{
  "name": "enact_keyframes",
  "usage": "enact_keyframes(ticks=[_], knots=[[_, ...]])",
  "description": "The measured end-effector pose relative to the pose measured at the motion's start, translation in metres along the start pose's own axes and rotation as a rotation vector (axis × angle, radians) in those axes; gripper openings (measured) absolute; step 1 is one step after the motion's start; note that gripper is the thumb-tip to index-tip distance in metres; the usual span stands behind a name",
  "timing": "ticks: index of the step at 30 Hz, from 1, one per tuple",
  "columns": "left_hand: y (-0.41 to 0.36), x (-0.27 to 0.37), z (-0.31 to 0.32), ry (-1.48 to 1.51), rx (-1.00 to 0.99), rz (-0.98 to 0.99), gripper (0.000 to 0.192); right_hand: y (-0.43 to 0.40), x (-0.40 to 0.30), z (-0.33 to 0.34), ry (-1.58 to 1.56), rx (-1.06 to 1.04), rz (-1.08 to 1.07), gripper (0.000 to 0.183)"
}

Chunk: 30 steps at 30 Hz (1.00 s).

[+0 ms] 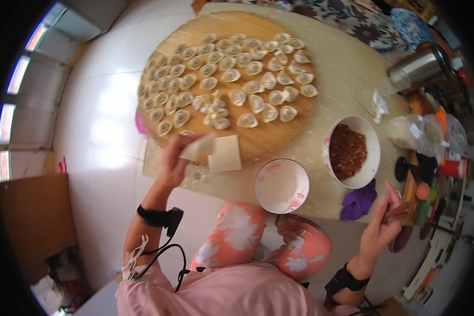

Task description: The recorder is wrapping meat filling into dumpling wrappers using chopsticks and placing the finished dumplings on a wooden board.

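Observation:
A square dough wrapper (199,148) is pinched in my left hand (173,160), slightly blurred, at the front edge of the round wooden board (268,142). Just right of it lies a flat square stack of wrappers (227,154), partly over the board's edge. Many folded dumplings (231,75) cover the board in loose rows, with a small heap (216,114) near the middle. My right hand (383,223), off the table's front right edge, grips brown sticks (397,213), possibly chopsticks. Beyond that hand stands a white bowl (373,158) of reddish-brown minced filling (347,152).
Before my knees, a white bowl (274,179) with pale contents sits at the table's edge. A purple cloth or glove (359,201) lies beside the filling bowl. Farther right are plastic bags (409,132), a clear cup (399,81) and a steel flask (420,67).

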<state>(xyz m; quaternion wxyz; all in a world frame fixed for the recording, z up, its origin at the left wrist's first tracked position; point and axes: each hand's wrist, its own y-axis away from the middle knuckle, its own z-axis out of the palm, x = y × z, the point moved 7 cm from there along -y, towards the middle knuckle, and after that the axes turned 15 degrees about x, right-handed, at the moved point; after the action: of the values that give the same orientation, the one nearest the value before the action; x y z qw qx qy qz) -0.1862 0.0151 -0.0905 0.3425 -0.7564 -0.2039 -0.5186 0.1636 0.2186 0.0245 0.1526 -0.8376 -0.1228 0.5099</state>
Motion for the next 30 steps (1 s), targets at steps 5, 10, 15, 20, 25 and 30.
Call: enact_keyframes(ticks=[5,10,15,20,25,30], knots=[[-0.012,-0.02,-0.036,0.709,0.373,-0.211,0.048,-0.034,-0.002,-0.008,-0.55,0.103,0.038,0.032],[-0.067,0.038,0.045,0.944,0.368,-0.291,0.041,-0.072,0.015,-0.007,-0.252,0.195,-0.016,0.028],[-0.076,0.066,0.115,1.566,0.128,-0.345,0.037,-0.075,0.045,0.034,-0.168,0.062,-0.059,0.019],[-0.071,0.071,0.171,1.363,0.278,-0.571,0.032,-0.076,0.057,0.07,-0.053,0.034,-0.302,0.011],[-0.062,0.082,0.207,1.628,0.031,-0.672,0.035,-0.085,0.091,0.069,-0.089,-0.027,-0.095,0.013],[-0.06,0.082,0.206,1.947,0.056,-0.608,0.041,-0.068,0.093,0.018,-0.225,-0.013,0.094,0.016]])
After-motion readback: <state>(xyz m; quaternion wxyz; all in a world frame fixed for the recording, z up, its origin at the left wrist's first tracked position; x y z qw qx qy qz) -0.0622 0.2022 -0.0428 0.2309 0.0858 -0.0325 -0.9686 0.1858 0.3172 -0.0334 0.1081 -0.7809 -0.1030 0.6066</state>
